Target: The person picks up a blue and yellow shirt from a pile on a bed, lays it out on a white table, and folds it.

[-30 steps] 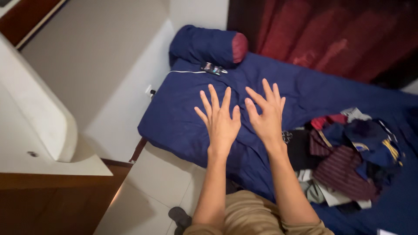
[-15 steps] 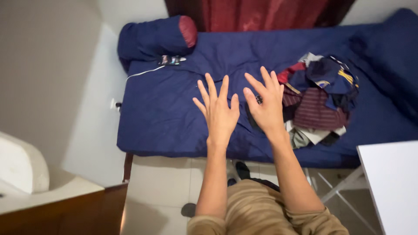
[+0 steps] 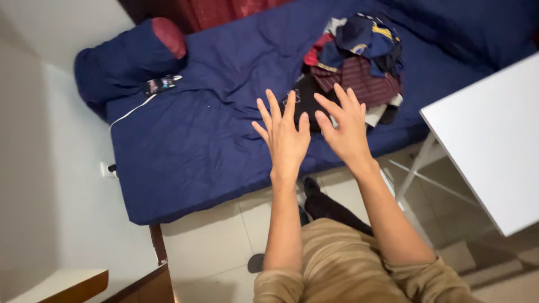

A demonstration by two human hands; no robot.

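Note:
Both my hands are raised side by side in front of me, palms away, fingers spread, holding nothing. My left hand (image 3: 284,136) hovers over the near edge of a bed with a dark blue sheet (image 3: 196,146). My right hand (image 3: 343,126) is just in front of a pile of clothes (image 3: 359,62) lying on the bed, not touching it. The pile has dark blue, maroon striped, black and white garments.
A blue bolster with a red end (image 3: 129,56) lies at the head of the bed, with a phone (image 3: 161,84) on a white cable beside it. A white table (image 3: 494,140) stands at the right. Wooden furniture (image 3: 140,286) sits at the lower left on the tiled floor.
The view has swung right and tilted: the bed and bolster shifted left, the clothes pile moved up, the white table came further in. My hands stay spread and empty.

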